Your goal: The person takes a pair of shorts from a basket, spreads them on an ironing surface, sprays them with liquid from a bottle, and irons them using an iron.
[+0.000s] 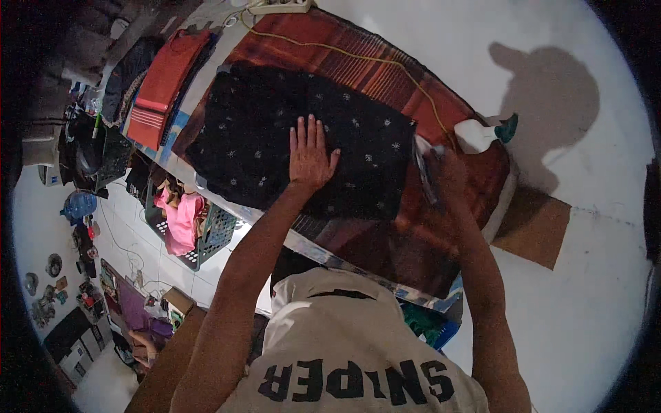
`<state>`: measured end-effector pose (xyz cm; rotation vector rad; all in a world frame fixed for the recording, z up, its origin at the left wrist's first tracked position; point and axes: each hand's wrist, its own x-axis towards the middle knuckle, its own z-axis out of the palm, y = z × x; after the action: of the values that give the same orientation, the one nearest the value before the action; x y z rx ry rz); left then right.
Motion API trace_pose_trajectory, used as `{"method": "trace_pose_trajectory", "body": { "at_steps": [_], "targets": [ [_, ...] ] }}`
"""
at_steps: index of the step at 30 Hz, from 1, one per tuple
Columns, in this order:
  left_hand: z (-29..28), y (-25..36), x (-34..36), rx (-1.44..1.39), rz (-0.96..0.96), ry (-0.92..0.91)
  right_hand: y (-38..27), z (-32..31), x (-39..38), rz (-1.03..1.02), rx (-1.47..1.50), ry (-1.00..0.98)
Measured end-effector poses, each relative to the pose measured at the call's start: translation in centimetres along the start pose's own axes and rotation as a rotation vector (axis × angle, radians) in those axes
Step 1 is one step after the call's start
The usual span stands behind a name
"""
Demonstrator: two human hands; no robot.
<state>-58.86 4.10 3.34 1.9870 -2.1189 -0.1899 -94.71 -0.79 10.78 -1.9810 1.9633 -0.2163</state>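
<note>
A dark garment (275, 131) with small pale star marks lies spread on a red-brown striped cloth (385, 69) that covers the board. My left hand (310, 155) rests flat on the garment's middle, fingers apart. My right hand (449, 175) is at the garment's right edge, in shadow, with a thin grey thing (423, 172) beside its fingers; whether it grips anything is unclear. Just beyond that hand stands a white and teal iron (482, 133). A yellow cord (385, 60) runs from it across the cloth to a white power strip (279, 7) at the top.
Folded red and dark clothes (162, 82) are stacked at the left end of the board. Below it a grey basket (210, 237) holds pink cloth. A brown cardboard piece (533, 227) lies on the white floor at right. Small clutter fills the lower left.
</note>
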Motion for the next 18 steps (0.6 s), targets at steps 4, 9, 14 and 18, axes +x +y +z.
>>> {"method": "trace_pose_trajectory", "body": {
  "at_steps": [4,9,14,18],
  "targets": [
    [0.4,3.6,1.8,0.040,0.032,0.003,8.2,-3.1,-2.7,0.065,0.210,0.032],
    [2.4,9.8,1.9,-0.001,0.159,-0.066,9.5,-5.5,-2.6,0.180,-0.168,0.226],
    [3.4,14.6,5.3,0.054,0.180,-0.159,8.4,-9.7,0.8,0.265,0.184,0.321],
    [4.0,17.8,8.3,0.032,0.201,-0.186,8.5,-10.1,4.6,0.177,0.589,0.393]
  ]
}}
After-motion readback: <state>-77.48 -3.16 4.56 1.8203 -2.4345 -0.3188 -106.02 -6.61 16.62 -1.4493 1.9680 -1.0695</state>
